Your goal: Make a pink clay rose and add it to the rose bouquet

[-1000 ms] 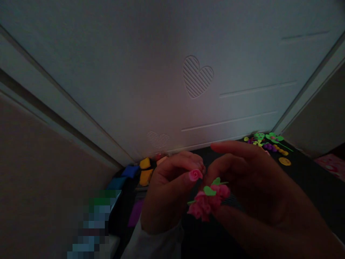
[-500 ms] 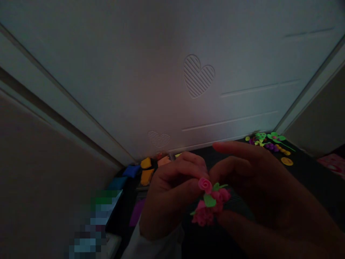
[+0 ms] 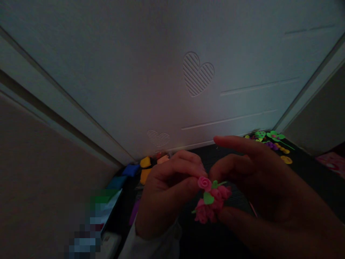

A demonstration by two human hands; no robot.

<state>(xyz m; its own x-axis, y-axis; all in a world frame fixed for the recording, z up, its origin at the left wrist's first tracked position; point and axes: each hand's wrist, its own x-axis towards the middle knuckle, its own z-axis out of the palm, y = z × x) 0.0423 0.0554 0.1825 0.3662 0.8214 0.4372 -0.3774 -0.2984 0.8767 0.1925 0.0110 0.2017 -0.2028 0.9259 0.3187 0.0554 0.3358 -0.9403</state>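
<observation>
A small bunch of pink clay-like roses (image 3: 205, 211) with green leaves (image 3: 208, 198) is held up between my two hands. My right hand (image 3: 256, 187) grips the bunch from the right, thumb below and a bent finger above, its index finger stretched out. At the upper left of the bunch, my left hand (image 3: 169, 189) pinches a single pink rose (image 3: 204, 183) between thumb and forefinger. That rose touches or nearly touches the leaves; whether it is attached I cannot tell. The stems or base of the bunch are hidden.
Beyond my hands is a dark tabletop (image 3: 212, 154) against a white panel (image 3: 134, 72) with embossed hearts. Blue (image 3: 130, 170) and orange packets (image 3: 146, 162) lie on the left. Green flower shapes (image 3: 275, 136) and a yellow disc (image 3: 286, 159) lie at the back right.
Both hands and the rose bunch hold nearly the same pose. The bunch has tilted very slightly, and the view has shifted a little.
</observation>
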